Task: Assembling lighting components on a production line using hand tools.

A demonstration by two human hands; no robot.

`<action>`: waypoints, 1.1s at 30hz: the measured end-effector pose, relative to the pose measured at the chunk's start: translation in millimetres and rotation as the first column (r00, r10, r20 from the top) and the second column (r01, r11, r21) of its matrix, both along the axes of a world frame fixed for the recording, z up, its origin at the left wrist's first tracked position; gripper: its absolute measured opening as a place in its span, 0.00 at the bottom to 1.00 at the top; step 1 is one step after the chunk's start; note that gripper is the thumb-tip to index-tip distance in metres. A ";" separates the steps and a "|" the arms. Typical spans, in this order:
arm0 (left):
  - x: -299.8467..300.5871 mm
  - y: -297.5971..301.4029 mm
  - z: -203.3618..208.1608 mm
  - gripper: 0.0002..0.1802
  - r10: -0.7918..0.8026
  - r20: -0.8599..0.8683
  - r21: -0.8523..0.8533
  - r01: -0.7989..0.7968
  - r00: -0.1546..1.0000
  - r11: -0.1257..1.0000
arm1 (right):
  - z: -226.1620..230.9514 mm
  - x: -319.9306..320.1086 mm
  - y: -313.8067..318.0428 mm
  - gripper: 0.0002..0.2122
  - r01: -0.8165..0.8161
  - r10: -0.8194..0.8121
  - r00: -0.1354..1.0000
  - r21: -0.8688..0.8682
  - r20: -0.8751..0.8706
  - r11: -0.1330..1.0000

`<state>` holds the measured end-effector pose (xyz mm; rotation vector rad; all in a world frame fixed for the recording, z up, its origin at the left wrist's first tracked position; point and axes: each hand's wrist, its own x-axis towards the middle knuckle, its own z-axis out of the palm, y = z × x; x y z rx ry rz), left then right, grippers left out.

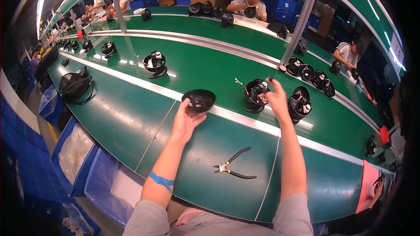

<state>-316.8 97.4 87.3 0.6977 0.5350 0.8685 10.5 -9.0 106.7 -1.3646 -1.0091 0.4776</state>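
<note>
black shell (202,98), black-and-yellow pliers (223,167), green worktable (120,111), blue armband (161,180)

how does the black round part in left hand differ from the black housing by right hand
The black round part is held in the left hand, while the black housing near the right hand sits on the green surface. The black housing has wires and a white component sticking up; none plainly stick up from the black round part. Both look black and rounded.

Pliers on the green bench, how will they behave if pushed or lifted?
The pliers would probably slide rather than roll, lying flat with handles splayed. Those open handles might swing together when gripped.
</note>
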 end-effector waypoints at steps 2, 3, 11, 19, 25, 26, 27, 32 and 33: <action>4.2 -5.0 -5.4 0.28 -0.117 0.014 -0.059 0.118 0.993 0.991 | 11.2 -13.3 8.0 0.29 -0.110 0.099 0.992 -0.179 -0.074 0.978; 7.4 -7.5 -7.2 0.26 -0.139 0.048 -0.058 0.141 0.989 0.988 | 0.3 -6.3 12.3 0.25 -0.049 0.040 0.998 -0.183 -0.054 0.982; 14.5 -34.0 -2.4 0.21 -0.338 0.178 -0.065 0.354 0.924 0.933 | 28.4 -56.4 -35.9 0.18 0.190 -0.127 0.948 -0.197 0.293 0.962; 25.5 -56.8 8.7 0.37 -0.438 0.283 -0.058 0.471 0.853 0.880 | 31.0 -87.5 -79.7 0.20 0.147 0.051 0.838 -0.315 0.543 0.938; 27.4 -58.6 -0.5 0.33 -0.346 0.214 -0.090 0.372 0.913 0.924 | 46.0 -130.0 -77.1 0.22 -0.169 0.327 0.836 -0.361 0.440 0.917; 27.0 -57.2 -2.3 0.30 -0.322 0.220 -0.101 0.349 0.921 0.932 | 41.6 -131.6 -75.8 0.19 -0.142 0.310 0.802 -0.341 0.510 0.929; 26.4 -56.0 -3.4 0.28 -0.296 0.226 -0.112 0.326 0.928 0.939 | 35.0 -130.8 -74.0 0.17 -0.100 0.268 0.811 -0.328 0.520 0.939; 26.7 -58.6 -2.1 0.27 -0.291 0.317 -0.157 0.353 0.903 0.922 | 21.1 -126.5 -69.3 0.11 -0.046 0.154 0.746 -0.181 0.648 0.983; 28.3 -59.1 -3.3 0.30 -0.300 0.346 -0.141 0.365 0.889 0.920 | 17.1 -127.2 -67.0 0.11 -0.037 0.098 0.742 -0.106 0.663 0.994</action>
